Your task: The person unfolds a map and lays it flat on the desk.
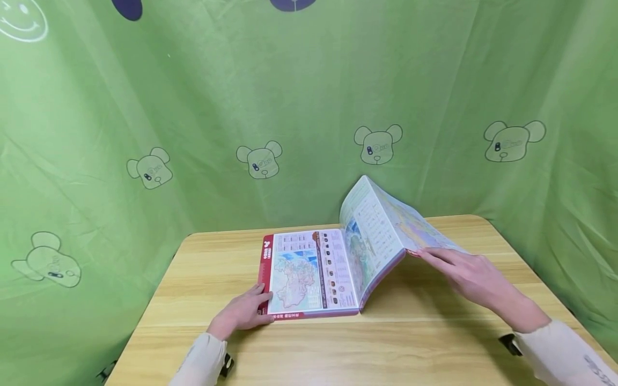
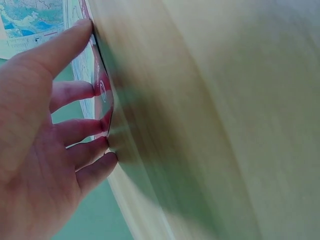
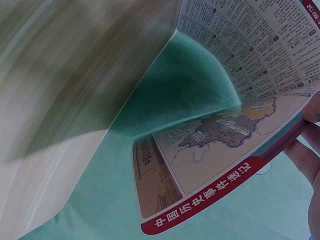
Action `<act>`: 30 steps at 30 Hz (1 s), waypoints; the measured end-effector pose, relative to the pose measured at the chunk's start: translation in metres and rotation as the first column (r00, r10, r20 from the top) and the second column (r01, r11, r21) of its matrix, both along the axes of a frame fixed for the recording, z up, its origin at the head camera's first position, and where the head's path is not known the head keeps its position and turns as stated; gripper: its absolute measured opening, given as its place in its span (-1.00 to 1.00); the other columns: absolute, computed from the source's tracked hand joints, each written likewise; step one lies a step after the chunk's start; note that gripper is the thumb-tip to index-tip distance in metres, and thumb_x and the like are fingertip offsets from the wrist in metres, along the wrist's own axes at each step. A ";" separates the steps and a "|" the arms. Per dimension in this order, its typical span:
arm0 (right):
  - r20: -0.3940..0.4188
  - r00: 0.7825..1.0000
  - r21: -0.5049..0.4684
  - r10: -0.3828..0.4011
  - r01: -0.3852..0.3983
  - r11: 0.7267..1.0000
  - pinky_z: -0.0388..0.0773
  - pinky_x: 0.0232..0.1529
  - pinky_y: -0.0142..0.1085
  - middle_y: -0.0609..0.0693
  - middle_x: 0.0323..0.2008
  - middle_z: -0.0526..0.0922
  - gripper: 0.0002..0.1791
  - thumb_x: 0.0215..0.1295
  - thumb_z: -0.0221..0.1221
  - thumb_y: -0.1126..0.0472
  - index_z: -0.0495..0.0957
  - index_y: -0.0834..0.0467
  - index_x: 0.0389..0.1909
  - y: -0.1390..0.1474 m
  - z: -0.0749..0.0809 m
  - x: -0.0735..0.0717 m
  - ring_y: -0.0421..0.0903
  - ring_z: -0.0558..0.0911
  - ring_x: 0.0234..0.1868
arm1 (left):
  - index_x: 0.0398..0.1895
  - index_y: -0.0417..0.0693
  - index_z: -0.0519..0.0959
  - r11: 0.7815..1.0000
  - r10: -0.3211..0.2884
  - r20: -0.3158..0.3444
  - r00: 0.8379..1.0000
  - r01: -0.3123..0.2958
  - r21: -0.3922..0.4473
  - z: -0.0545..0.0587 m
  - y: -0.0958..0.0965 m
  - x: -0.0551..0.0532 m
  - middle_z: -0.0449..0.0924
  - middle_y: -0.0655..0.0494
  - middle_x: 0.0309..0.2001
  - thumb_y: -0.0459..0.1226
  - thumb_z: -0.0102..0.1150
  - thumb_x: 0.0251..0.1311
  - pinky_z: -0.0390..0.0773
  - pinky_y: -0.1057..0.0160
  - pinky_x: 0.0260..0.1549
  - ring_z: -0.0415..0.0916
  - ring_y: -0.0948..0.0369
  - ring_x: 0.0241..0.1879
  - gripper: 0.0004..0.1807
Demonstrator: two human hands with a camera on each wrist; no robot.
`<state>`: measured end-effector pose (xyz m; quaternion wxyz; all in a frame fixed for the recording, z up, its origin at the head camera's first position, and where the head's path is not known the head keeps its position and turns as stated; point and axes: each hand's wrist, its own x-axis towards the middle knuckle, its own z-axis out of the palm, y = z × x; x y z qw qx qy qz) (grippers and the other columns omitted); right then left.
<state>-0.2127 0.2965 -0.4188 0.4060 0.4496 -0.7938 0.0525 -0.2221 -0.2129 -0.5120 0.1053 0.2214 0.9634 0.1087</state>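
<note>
A glossy folding map (image 1: 294,273) with red borders lies partly flat on the wooden table. Its right part rises in a tent-shaped fold (image 1: 381,230). At the flat panel's near left corner, my left hand (image 1: 243,310) rests with its fingers on the red border; in the left wrist view the thumb (image 2: 70,42) and fingertips touch the map's edge. My right hand (image 1: 475,276) pinches the near edge of the raised part, holding it above the table. Seen from the right wrist, the underside (image 3: 215,145) shows another printed map and a red title strip, with the fingers (image 3: 305,155) at its edge.
The wooden table (image 1: 309,348) has rounded far corners. A green curtain (image 1: 309,107) printed with bear heads hangs behind it and along both sides. The fold's top stands close to the curtain. Both forearms wear light sleeves (image 1: 200,362) with dark wrist straps.
</note>
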 end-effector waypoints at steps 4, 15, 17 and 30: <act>-0.008 1.000 0.009 -0.007 0.007 1.000 0.25 -0.88 -0.35 0.05 -0.12 0.64 -0.54 0.48 -0.31 0.19 0.56 0.14 0.06 0.003 0.003 0.003 0.06 0.66 -0.38 | 0.32 -0.09 0.35 1.000 -0.002 -0.003 1.000 0.002 0.013 0.000 0.000 0.001 0.07 -0.23 0.40 0.15 0.16 0.15 0.21 -0.15 0.23 -0.01 -0.12 0.39 -0.24; -0.004 1.000 0.028 -0.025 0.025 0.999 0.40 -0.82 -0.24 0.08 -0.12 0.64 -0.54 0.50 -0.31 0.16 0.57 0.16 0.06 0.010 0.008 0.012 0.08 0.66 -0.36 | 0.31 -0.12 0.36 1.000 -0.002 0.000 1.000 0.002 0.026 0.004 0.000 0.004 0.08 -0.26 0.39 0.10 0.19 0.15 0.22 -0.14 0.22 0.01 -0.14 0.38 -0.26; -0.007 1.000 0.029 -0.024 0.024 0.999 0.40 -0.82 -0.24 0.08 -0.12 0.64 -0.54 0.50 -0.30 0.17 0.57 0.16 0.05 0.012 0.008 0.013 0.08 0.66 -0.36 | 0.31 -0.13 0.36 0.999 -0.001 0.004 1.000 0.000 0.037 0.005 0.000 0.005 0.08 -0.27 0.39 0.09 0.20 0.15 0.22 -0.15 0.23 0.00 -0.14 0.38 -0.26; 0.034 0.997 0.036 -0.074 0.073 0.997 0.50 -0.71 -0.15 0.06 -0.11 0.63 -0.53 0.53 -0.32 0.11 0.55 0.14 0.07 0.025 0.004 0.020 0.10 0.66 -0.38 | 0.30 -0.13 0.37 0.999 0.005 0.008 1.000 -0.005 0.052 0.004 0.000 0.005 0.08 -0.26 0.39 0.09 0.20 0.16 0.20 -0.15 0.23 0.01 -0.14 0.38 -0.27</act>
